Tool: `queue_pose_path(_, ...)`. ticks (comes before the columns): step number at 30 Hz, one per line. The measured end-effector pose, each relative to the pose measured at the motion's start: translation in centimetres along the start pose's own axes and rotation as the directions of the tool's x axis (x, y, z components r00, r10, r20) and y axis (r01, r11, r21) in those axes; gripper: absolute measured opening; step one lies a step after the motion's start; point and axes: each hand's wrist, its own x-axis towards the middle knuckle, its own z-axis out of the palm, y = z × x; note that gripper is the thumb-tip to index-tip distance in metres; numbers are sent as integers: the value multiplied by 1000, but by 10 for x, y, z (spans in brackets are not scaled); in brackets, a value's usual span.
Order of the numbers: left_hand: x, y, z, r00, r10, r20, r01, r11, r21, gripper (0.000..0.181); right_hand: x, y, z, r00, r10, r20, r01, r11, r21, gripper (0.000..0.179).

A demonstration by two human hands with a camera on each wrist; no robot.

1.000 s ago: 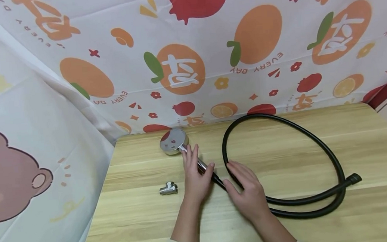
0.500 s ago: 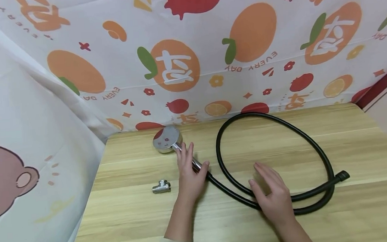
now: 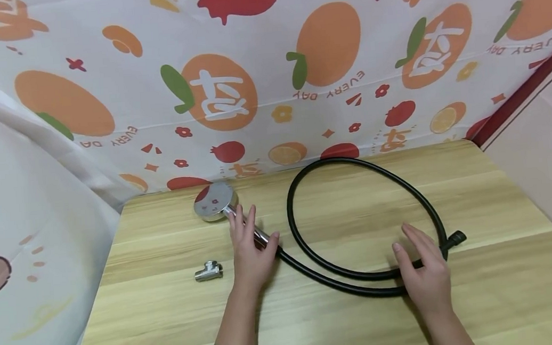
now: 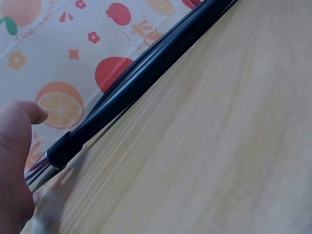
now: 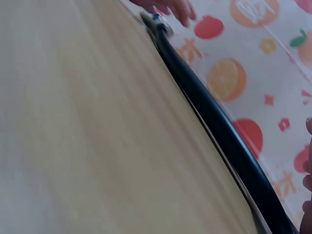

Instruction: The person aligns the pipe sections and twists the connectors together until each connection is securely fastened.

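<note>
A chrome hand shower lies on the wooden table, its handle running down to the right into a black shower hose. My left hand rests at the handle, fingers extended along it and thumb apart on the other side. In the left wrist view, the thumb stands raised near the hose's collar. My right hand is over the right part of the looped hose with its fingers loosely extended. Only a few of its fingers show at the right wrist view's edge; contact with the hose cannot be told.
A small chrome tee fitting lies left of my left hand. The hose's black end connector points right, beyond my right hand. A fruit-print cloth hangs behind the table, and a pale cloth hangs at the left.
My right hand has moved right along the hose, away from the left hand and the handle. My left hand stays at the handle. The head view has swung to the right.
</note>
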Motion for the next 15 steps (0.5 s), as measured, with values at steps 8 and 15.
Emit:
queue_pose_path(8, -1, 1, -2, 995, 77, -60, -76, 997, 21, 77, 5, 21, -25, 994, 83, -72, -87, 994, -59, 42)
queue_pose_path(15, -3, 7, -1, 980, 165, -110, -159, 985, 63, 74, 10, 30, -39, 963, 244, -113, -256, 961, -107, 36)
